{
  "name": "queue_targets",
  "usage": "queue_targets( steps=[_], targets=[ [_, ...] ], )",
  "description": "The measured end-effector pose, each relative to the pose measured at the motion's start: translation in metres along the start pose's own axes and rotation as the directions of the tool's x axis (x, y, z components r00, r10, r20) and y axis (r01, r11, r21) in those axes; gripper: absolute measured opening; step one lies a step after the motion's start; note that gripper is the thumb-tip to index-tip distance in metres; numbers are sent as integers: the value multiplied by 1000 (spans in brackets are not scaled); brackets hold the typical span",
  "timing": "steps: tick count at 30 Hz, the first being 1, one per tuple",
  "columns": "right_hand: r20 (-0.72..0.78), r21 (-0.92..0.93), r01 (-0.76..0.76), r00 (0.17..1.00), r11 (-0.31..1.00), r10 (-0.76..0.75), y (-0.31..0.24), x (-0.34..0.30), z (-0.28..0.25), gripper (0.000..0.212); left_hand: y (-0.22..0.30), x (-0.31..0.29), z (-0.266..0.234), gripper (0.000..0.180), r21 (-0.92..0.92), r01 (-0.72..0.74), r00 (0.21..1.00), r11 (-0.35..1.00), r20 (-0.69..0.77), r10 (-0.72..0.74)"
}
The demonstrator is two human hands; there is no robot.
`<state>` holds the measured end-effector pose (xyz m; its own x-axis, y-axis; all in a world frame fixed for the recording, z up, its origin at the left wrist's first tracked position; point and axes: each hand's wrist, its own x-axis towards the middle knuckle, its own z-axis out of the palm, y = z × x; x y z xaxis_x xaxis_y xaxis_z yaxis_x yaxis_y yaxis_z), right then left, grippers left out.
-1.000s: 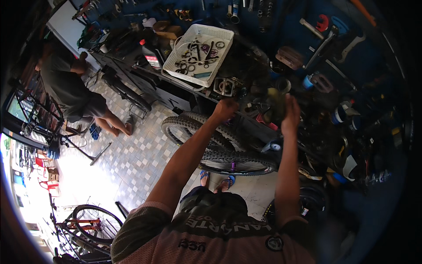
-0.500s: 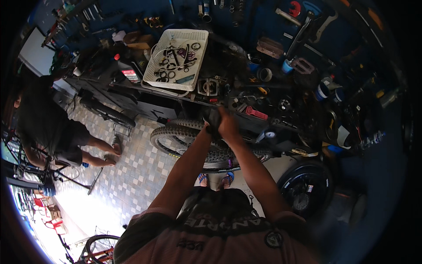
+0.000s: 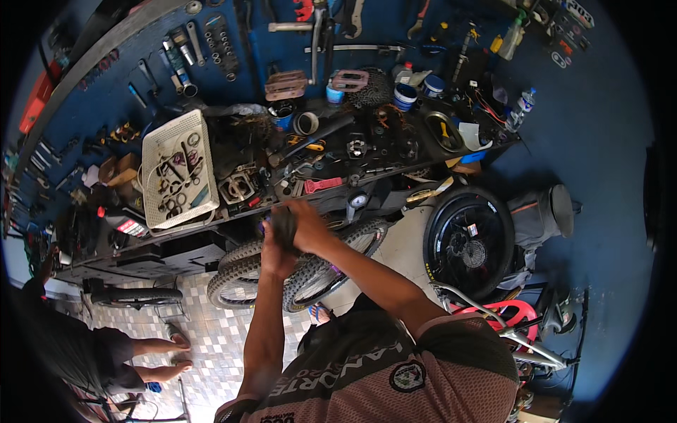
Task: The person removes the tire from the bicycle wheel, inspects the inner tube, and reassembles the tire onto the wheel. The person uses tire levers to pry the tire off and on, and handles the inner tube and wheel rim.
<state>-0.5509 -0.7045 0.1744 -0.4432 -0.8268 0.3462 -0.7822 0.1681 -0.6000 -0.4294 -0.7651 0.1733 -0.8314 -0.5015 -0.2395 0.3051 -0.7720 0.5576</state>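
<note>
Close together in front of the bench edge, my left hand (image 3: 277, 256) and my right hand (image 3: 307, 227) are both closed on a small dark object (image 3: 284, 228). Its kind is hard to make out; it looks dark and rounded, perhaps a rag or a part. My left hand grips it from below and the left, my right hand from the upper right. Beneath them stand bicycle wheels with knobbly tyres (image 3: 238, 275). On the bench just beyond lie a pink-red tool (image 3: 323, 185) and a metal pedal (image 3: 236, 185).
A cream plastic basket (image 3: 179, 215) of small parts sits on the cluttered workbench (image 3: 395, 168). Tools hang on the blue wall (image 3: 211, 81). A dark wheel (image 3: 471, 240) leans at the right, near a bicycle frame (image 3: 539, 352). Another person (image 3: 84, 359) stands at the left.
My view has swung to the right, so the bench and wheels sit further left and more of the right side shows. Both hands still hold the dark object.
</note>
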Motion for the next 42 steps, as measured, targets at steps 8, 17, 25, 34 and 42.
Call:
queue_targets(
  steps=[8,17,25,34,42],
  targets=[
    [256,4,263,932,965,-255,16,-10,-63,33,-3,66,8,39,481,-142,938,865,-213,273],
    [426,623,71,804,779,-414,144,37,-190,39,10,164,57,47,956,-279,641,94,113,759],
    [355,480,-311,924,820,143,307,52,-344,44,74,172,97,43,940,39,617,-338,243,749],
    [136,475,-379,923,795,359,382,18,-362,34,-36,110,59,41,963,248,672,-102,-95,734],
    [-458,-230,-480,821,847,341,570,36,-472,39,-67,37,28,59,911,265,727,-316,27,686]
  ],
)
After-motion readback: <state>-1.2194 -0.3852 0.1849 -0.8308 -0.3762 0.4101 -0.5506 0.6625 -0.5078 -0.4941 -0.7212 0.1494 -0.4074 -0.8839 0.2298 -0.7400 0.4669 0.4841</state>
